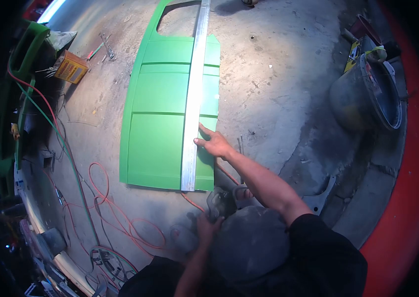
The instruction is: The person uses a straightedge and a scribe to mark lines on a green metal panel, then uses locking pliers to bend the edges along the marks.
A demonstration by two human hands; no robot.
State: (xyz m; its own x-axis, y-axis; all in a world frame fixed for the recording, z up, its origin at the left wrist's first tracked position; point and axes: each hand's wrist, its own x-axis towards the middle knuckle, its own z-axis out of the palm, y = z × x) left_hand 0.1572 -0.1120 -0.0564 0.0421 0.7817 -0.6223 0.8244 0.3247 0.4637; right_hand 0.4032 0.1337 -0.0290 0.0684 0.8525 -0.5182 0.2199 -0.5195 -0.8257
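Note:
A green panel (157,91) with a window opening at its far end lies on the floor. Lengthwise over it rests a long, straight metal bar (192,99). My right hand (214,144) is at the bar's right edge, thumb on the bar and index finger stretched out against the panel; it is open. Lower down, past the panel's near edge, my left hand (208,225) is closed around a dark tool (221,204), whose details are hard to make out. A rounded grey cap-like shape (251,242) hides part of the area beside it.
Red and green hoses (101,185) coil on the floor at the left. A yellow-brown can (72,68) stands at the upper left. To the right are a large metal drum (363,94) and a red body panel (407,198). Green parts line the left side.

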